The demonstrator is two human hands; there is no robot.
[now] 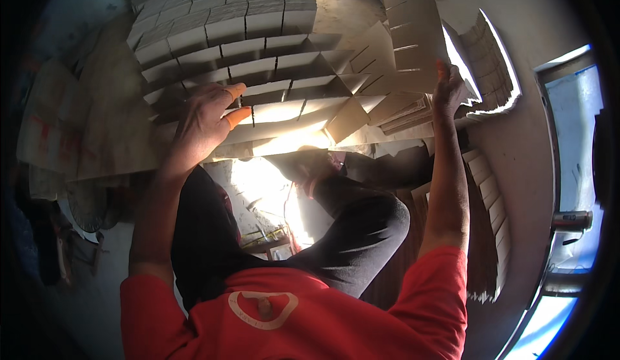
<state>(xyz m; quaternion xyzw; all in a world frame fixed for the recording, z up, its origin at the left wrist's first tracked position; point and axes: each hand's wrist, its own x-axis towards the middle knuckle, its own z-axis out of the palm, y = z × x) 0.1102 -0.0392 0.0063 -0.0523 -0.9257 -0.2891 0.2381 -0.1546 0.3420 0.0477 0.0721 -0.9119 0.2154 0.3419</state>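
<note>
A grid of interlocked slotted cardboard dividers (261,89) stands on the table in front of me. My left hand (205,120) rests at its near left side. Orange covers show on thumb and forefinger, which are apart beside the nearest strips; the other fingers are partly hidden. Over on the right, my right hand (450,90) grips the lower right edge of a flat slotted cardboard strip (411,27), held up with its slots facing left. An orange cover shows on the right hand too. Another slotted cardboard piece (376,56) lies between grid and strip.
Tightly packed dividers (226,21) fill the table's far side. Flat cardboard pieces (407,113) lie stacked at the right, near an open carton (494,63). More cardboard stacks (487,198) stand low on the right. My bent legs (349,231) are below the table edge.
</note>
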